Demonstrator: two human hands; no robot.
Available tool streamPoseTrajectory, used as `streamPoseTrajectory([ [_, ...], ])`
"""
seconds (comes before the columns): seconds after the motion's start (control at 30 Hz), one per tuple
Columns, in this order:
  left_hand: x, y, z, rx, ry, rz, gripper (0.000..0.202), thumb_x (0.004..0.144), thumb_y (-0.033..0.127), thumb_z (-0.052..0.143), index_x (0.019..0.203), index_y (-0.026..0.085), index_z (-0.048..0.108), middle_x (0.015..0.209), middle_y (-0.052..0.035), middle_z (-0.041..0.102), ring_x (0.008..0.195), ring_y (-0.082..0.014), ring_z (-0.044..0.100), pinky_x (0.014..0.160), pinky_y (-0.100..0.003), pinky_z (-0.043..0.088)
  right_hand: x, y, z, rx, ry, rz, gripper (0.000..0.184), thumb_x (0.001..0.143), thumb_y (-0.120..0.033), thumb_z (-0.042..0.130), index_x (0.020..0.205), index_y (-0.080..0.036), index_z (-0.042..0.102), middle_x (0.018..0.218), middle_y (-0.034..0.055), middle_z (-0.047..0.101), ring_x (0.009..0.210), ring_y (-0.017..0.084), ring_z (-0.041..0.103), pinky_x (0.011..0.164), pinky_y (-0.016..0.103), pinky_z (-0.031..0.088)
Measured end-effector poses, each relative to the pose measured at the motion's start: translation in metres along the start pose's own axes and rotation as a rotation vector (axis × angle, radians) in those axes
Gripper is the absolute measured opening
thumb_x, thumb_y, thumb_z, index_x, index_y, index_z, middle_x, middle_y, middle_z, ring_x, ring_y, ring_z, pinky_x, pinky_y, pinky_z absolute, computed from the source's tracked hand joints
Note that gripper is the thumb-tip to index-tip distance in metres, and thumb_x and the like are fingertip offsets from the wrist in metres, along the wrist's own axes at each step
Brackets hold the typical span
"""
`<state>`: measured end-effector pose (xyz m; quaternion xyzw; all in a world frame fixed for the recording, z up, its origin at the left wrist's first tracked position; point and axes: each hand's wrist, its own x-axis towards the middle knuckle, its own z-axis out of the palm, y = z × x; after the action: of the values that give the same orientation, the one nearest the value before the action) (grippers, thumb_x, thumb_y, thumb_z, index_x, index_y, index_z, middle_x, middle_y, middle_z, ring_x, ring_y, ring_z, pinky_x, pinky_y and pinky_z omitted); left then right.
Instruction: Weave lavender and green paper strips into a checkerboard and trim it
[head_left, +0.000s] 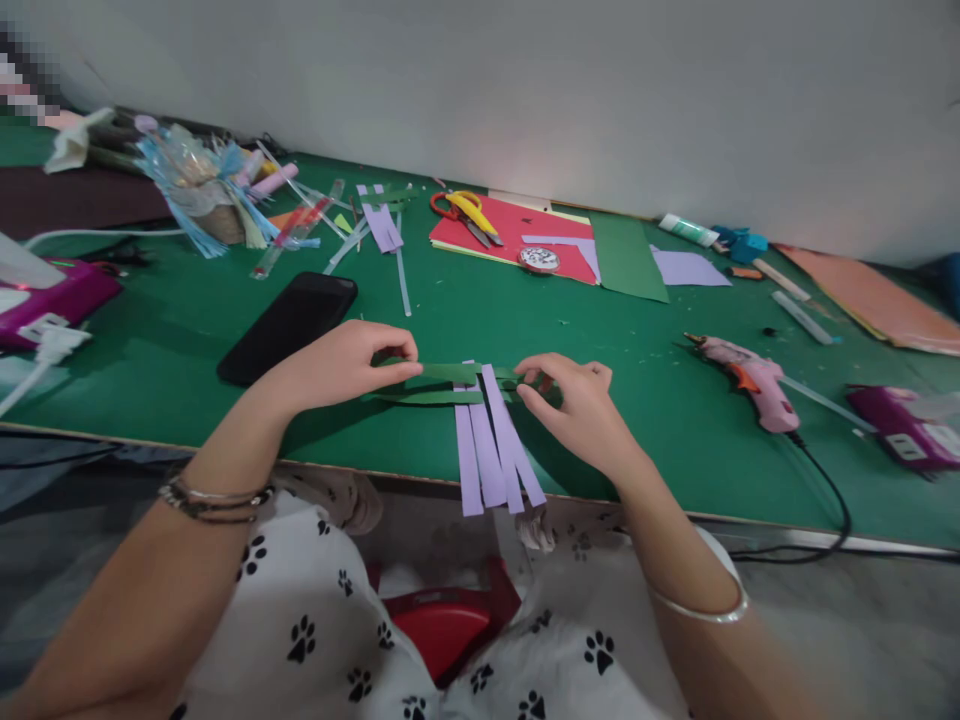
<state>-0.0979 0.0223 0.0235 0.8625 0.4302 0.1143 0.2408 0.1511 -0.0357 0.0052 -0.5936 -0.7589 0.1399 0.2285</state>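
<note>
My left hand (352,360) pinches the left end of green paper strips (442,374) lying across the near part of the green table (187,350). My right hand (574,400) pinches the right end of the same green strips. Several lilac paper strips (491,450) are woven through the green ones and hang over the table's front edge toward my lap. Both hands are closed on the strips.
A black phone (289,325) lies left of my left hand. A pink glue gun (746,378) with a cord lies to the right. Scissors (461,210), red, green and lilac paper sheets (540,235) and loose strips sit further back. Purple boxes stand at both sides.
</note>
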Motion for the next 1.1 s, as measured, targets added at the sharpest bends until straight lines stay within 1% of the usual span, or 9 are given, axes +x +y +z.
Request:
streamPoseTrajectory([
  [0.23,0.005,0.019,0.002,-0.155,0.072,-0.092,0.032,0.077,0.047,0.045,0.064,0.019,0.054,0.059,0.003,0.052,0.053,-0.0101,0.044,0.052,-0.022,0.034,0.0,0.004,-0.003,-0.04,0.064,0.069,0.012,0.08,-0.024,0.047,0.078,-0.024,0.059,0.072,-0.0026,0.062,0.061,0.013,0.054,0.076,0.035,0.022],
  [0.33,0.01,0.027,0.005,-0.196,0.128,-0.108,0.031,0.077,0.045,0.044,0.065,0.018,0.054,0.059,0.0029,0.051,0.053,-0.0097,0.044,0.052,-0.021,0.035,-0.003,0.006,-0.005,-0.091,0.056,0.063,0.009,0.078,-0.021,0.051,0.081,-0.023,0.059,0.077,-0.0011,0.063,0.071,0.016,0.057,0.075,0.035,0.023],
  [0.47,0.016,0.031,0.009,-0.208,0.205,-0.128,0.03,0.08,0.042,0.043,0.067,0.018,0.055,0.064,0.0011,0.056,0.058,-0.0114,0.05,0.055,-0.022,0.039,-0.007,0.008,-0.008,-0.182,0.014,-0.018,0.01,0.076,-0.018,0.055,0.084,-0.022,0.058,0.085,0.0005,0.064,0.083,0.018,0.057,0.076,0.033,0.024],
  [0.53,0.017,0.028,0.011,-0.152,0.271,-0.147,0.025,0.079,0.039,0.046,0.071,0.018,0.056,0.072,-0.001,0.06,0.066,-0.0142,0.054,0.06,-0.024,0.041,-0.009,0.008,-0.008,-0.208,-0.009,-0.057,0.01,0.077,-0.018,0.056,0.086,-0.022,0.058,0.089,0.0006,0.064,0.086,0.019,0.057,0.077,0.033,0.025],
  [0.6,0.017,0.026,0.012,-0.028,0.369,-0.131,0.019,0.078,0.035,0.049,0.081,0.018,0.057,0.083,-0.0039,0.061,0.078,-0.0182,0.055,0.068,-0.027,0.043,-0.01,0.007,-0.008,-0.211,-0.037,-0.104,0.012,0.079,-0.017,0.055,0.089,-0.022,0.058,0.092,0.0009,0.064,0.089,0.019,0.056,0.078,0.033,0.025],
  [0.7,0.013,0.022,0.014,0.178,0.454,-0.017,0.02,0.08,0.032,0.05,0.094,0.019,0.058,0.1,-0.0067,0.059,0.097,-0.0236,0.051,0.085,-0.036,0.039,-0.011,0.007,-0.008,-0.173,-0.094,-0.199,0.02,0.084,-0.013,0.046,0.098,-0.024,0.057,0.098,0.0017,0.063,0.093,0.017,0.055,0.077,0.031,0.027],
  [0.8,0.008,0.02,0.017,0.253,0.382,0.159,0.022,0.086,0.031,0.045,0.098,0.021,0.059,0.104,-0.0061,0.057,0.1,-0.0237,0.05,0.09,-0.041,0.035,-0.011,0.008,-0.006,-0.187,-0.094,-0.224,0.025,0.085,-0.012,0.043,0.102,-0.024,0.056,0.1,0.0026,0.062,0.094,0.017,0.055,0.077,0.03,0.028],
  [0.9,0.008,0.019,0.021,0.218,0.232,0.322,0.025,0.089,0.028,0.04,0.104,0.02,0.059,0.104,-0.007,0.056,0.097,-0.0213,0.05,0.086,-0.036,0.038,-0.012,0.01,-0.004,-0.271,-0.039,-0.186,0.019,0.082,-0.014,0.049,0.098,-0.021,0.057,0.099,0.0038,0.063,0.093,0.019,0.055,0.078,0.032,0.028],
  [1.1,0.032,0.026,0.019,0.288,-0.017,0.501,0.026,0.089,0.018,0.041,0.104,0.022,0.061,0.109,-0.0062,0.057,0.094,-0.0194,0.051,0.076,-0.029,0.04,-0.01,0.013,-0.001,-0.311,-0.048,-0.112,0.017,0.08,-0.016,0.053,0.096,-0.021,0.056,0.096,0.0031,0.062,0.088,0.019,0.056,0.07,0.03,0.023],
])
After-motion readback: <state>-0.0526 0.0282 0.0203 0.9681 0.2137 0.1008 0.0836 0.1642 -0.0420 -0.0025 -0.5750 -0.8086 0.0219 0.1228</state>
